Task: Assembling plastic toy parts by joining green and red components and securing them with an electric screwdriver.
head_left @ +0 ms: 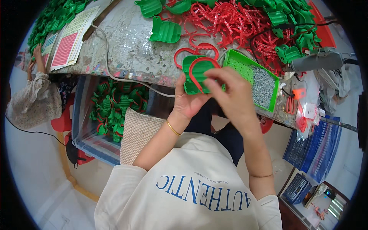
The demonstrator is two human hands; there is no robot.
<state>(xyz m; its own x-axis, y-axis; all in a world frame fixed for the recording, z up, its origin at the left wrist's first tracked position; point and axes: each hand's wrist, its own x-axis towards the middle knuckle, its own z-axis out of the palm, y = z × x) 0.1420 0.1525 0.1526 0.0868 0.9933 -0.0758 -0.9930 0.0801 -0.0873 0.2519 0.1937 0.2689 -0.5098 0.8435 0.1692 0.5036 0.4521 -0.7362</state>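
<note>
Left hand point(189, 102): palm up, cupped under a green plastic piece point(200, 73), thumb along its left edge, rest of the grip mostly hidden behind it. Reads as the steady side, piece face-up over the lap at the near edge of the tabletop point(130, 42), likely so the fit is easy to see.

Right hand point(233, 92): above the piece's right side, fingers bent, thumb and index partly apart, at the curved red strip point(191, 74) that lies over the green face. Can't tell if it pinches the strip or only presses it. Probably the working side, with the left bracing against it.

Placement: red strip heap point(230, 23) straight ahead, green heap point(295, 23) beyond on the right, both apparently kept within arm's reach. A loose green piece point(165, 30) sits nearer, ahead-left. Green tray point(276, 96) is just beside the right hand, a short reach; its walls presumably keep the small grey parts point(263, 86) from scattering.

Low on the left, a striped bin point(85, 96) holds green parts with red on them point(119, 103); beside the lap and below tabletop height, so probably a handy drop spot.
</note>
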